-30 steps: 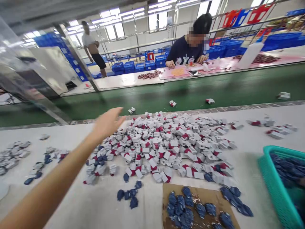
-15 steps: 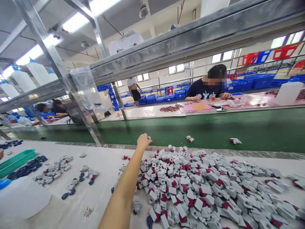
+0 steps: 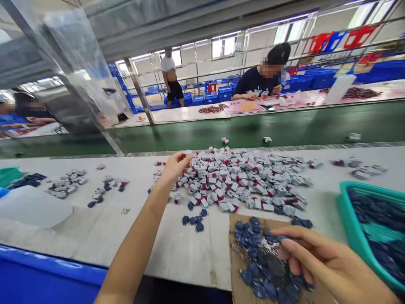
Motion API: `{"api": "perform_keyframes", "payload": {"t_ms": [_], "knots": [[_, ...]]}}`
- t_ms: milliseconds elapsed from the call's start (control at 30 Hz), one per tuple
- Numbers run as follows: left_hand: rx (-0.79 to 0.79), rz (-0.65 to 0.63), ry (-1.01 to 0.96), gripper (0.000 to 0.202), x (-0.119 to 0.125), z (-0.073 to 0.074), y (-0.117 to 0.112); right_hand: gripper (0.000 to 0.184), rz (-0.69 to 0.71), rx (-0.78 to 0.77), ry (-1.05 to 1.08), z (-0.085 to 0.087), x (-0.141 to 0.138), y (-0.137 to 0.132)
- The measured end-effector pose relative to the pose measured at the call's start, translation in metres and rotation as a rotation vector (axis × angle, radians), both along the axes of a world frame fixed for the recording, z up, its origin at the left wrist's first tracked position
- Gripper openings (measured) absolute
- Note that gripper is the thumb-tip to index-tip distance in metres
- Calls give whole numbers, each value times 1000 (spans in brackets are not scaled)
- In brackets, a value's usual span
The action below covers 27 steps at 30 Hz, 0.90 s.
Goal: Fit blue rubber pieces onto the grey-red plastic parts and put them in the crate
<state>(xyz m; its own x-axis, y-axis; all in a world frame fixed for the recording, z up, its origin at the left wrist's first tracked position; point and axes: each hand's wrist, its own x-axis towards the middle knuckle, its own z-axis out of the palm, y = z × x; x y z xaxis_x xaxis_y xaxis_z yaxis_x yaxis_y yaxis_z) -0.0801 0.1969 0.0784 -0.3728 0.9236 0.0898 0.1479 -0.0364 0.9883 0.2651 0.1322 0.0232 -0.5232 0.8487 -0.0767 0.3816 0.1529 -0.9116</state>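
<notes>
Left hand [image 3: 173, 168] curled beside white-and-red pieces [image 3: 228, 181], grip unclear; their long axes pointed variously; right hand [image 3: 329, 258] pinched blue piece [image 3: 280, 239], axis unclear

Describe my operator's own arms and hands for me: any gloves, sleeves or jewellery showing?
The left hand and right hand are both ungloved. The left forearm is bare as far as it shows, with no sleeve, watch or bracelet. No cuff shows at the right hand either. I see no rings, though blur could hide a thin one.
</notes>
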Motion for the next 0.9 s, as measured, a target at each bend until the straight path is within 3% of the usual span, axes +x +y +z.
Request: {"api": "perform_keyframes", "payload": {"t_ms": [100,167,400,533,633,800,900], "knots": [[17,-66,-104,47,27,-1,-24,56,-16,105,2,21,-17,-9],[14,-110,-165,46,46,-2,-43,59,-65,112,5,24,-21,-13],[-193,-292,-481,46,105,-28,-113,51,-94,-306,-38,11,-3,-27],[-344,-420,-583,54,120,-46,-139,49,-196,-342,5,10,3,-33],[-381,-445,-594,51,123,-52,-148,47,-96,-121,-100,5,8,-31],[-402,-378,-670,60,122,-52,-155,31,-4,606,-271,-9,11,-27],[-417,-338,-693,60,123,-55,-157,24,84,765,-304,-13,10,-25]]}}
